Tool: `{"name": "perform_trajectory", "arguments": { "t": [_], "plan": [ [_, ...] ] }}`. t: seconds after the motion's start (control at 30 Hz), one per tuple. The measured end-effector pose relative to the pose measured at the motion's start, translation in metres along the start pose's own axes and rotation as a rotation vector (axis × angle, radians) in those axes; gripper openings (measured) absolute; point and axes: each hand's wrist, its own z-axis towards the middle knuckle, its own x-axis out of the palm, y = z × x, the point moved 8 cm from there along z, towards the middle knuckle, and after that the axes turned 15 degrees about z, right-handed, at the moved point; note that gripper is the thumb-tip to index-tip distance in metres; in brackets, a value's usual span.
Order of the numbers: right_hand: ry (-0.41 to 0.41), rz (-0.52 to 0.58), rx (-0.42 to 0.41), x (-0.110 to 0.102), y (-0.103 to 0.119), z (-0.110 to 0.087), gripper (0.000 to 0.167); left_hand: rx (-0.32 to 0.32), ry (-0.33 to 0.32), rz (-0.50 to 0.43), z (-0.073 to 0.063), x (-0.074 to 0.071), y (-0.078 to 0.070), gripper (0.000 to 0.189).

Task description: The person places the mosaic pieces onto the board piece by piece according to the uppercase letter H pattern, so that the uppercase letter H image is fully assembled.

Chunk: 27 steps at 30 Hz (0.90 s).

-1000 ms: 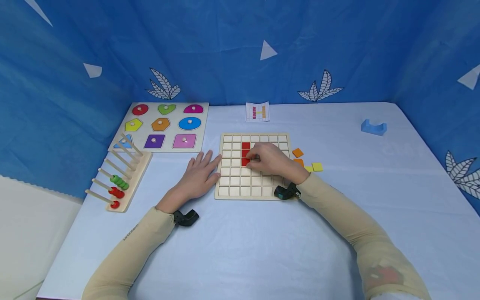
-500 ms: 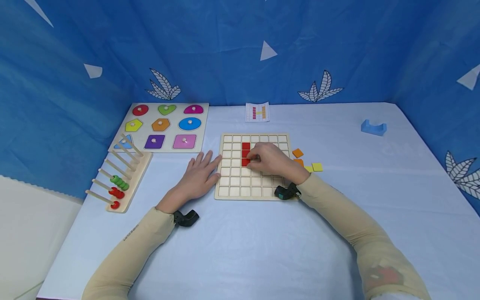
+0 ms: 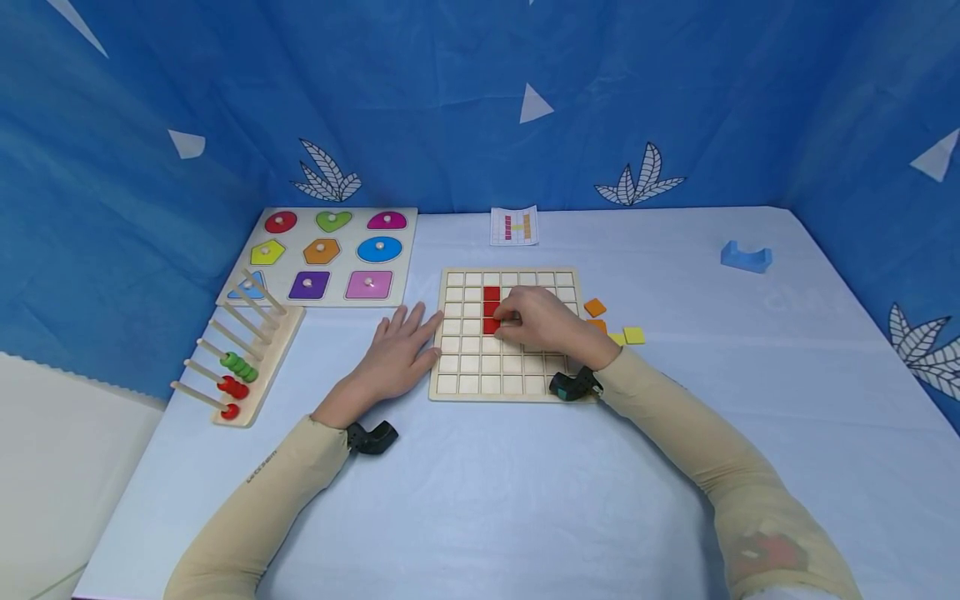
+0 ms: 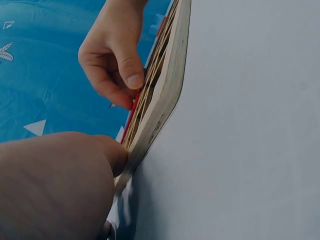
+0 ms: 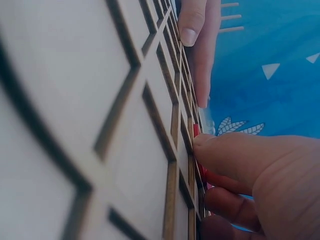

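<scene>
In the head view, my left hand [image 3: 397, 354] lies flat with fingers spread, fingertips and thumb against the left edge of a wooden grid board [image 3: 469, 384]. Three red square tiles stand in one column of its cells. With bent thumb and index finger, my right hand [image 3: 540, 321] pinches the nearest red tile [image 3: 491, 326], which lies at its cell. From the right wrist, the thumb [image 5: 220, 150] shows right on the red tile's edge [image 5: 196, 131], and the other fingers curl below. The left wrist view has the same fingertips at a thin red edge [image 4: 131, 117].
Orange tiles [image 3: 595, 307] and yellow tiles [image 3: 633, 335] lie right of the board. Behind it is a printed pattern card [image 3: 514, 226]. At left stand a shape puzzle [image 3: 345, 287] and a peg rack with beads [image 3: 273, 350]. A blue block [image 3: 746, 257] sits far right.
</scene>
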Motion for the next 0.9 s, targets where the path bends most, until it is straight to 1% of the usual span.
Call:
{"name": "perform_trajectory", "arguments": {
  "t": [0.63,0.9],
  "plan": [
    [0.004,0.006,-0.011,-0.0010,0.0004,-0.0012,0.020,-0.006,-0.009,-0.038,0.0018,0.0004,0.0020,0.064],
    [0.021,-0.009,0.020,-0.0017,-0.0012,-0.0028,0.022,-0.017,-0.010,-0.053,0.0017,0.0011,0.0027,0.064]
  ]
}}
